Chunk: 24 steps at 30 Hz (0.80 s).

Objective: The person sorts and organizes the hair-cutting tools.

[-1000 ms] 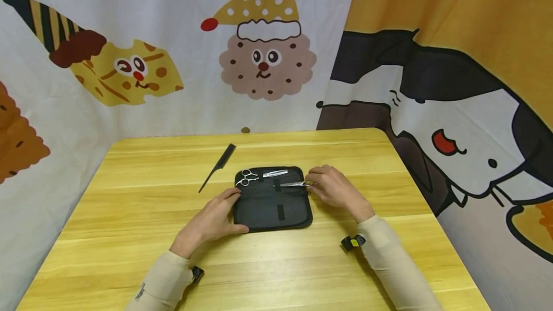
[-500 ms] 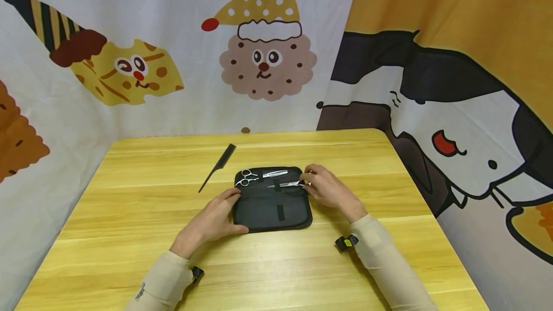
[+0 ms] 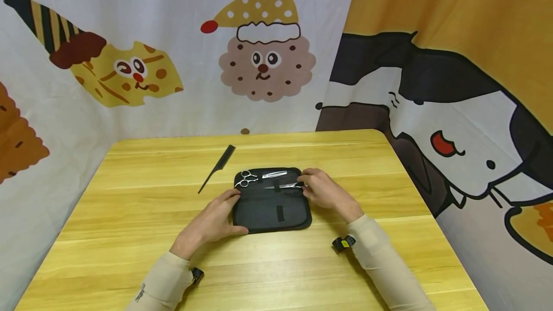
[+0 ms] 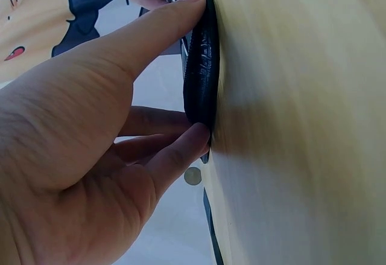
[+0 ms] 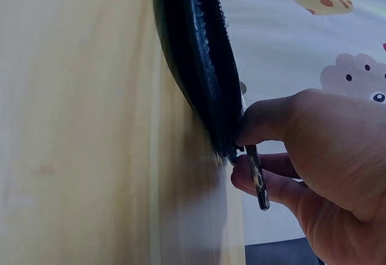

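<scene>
A black zippered scissors case [image 3: 259,212] lies on the table. My left hand [image 3: 210,224] holds its near left corner, thumb along the near edge and fingers at the left side. In the upper half, one silver pair of scissors [image 3: 246,178] has its finger rings at the left and its blades to the right. Below it, a second pair of scissors [image 3: 287,186] points left, its blades crossing a black elastic loop [image 3: 277,185]. My right hand [image 3: 326,189] pinches this pair's handle at the case's right edge. The fingers hide part of the handle; it shows in the right wrist view [image 5: 258,183].
A black tail comb [image 3: 220,163] lies on the wooden table [image 3: 268,272], beyond the case and to its left. Another black loop [image 3: 280,213] sits on the case's lower half. Behind the table hangs a printed cloth [image 3: 198,114].
My right hand has moved a little to the left, and the lower scissors have slid left with it, their tips now past the loop. The left hand stays put.
</scene>
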Motion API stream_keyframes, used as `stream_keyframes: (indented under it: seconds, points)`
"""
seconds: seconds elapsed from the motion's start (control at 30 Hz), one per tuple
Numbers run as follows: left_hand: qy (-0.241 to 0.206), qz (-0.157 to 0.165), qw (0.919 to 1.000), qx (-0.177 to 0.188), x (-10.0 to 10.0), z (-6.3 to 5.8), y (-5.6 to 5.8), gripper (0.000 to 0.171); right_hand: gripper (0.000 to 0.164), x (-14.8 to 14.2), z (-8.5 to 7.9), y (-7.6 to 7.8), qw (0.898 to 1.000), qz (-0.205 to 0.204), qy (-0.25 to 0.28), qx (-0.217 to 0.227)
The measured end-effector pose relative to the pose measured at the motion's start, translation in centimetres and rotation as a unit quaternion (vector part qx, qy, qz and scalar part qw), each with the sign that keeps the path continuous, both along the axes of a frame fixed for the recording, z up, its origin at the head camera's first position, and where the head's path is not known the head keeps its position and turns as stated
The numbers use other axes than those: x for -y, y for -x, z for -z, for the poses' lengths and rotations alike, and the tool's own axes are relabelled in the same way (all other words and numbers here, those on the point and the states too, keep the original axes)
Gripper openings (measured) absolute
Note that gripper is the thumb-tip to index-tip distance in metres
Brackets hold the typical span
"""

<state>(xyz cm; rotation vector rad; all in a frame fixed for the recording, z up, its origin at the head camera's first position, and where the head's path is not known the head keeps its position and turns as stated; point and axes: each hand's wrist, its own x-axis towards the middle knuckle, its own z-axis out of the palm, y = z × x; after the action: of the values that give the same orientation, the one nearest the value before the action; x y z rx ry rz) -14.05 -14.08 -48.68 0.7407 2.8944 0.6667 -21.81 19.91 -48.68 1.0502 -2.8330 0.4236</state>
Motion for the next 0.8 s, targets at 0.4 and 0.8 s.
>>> stream_keyframes:
  seconds: [0.4,0.8]
  points:
    - [0.007,0.005,0.9998,-0.019,0.1,0.2,0.1,0.104,0.029,1.4,0.4,0.1,0.999,0.017,0.015,-0.032]
    - [0.002,0.002,1.0,-0.007,0.0,0.1,0.1,0.104,0.028,2.9,0.6,-0.4,0.999,0.014,0.02,-0.042]
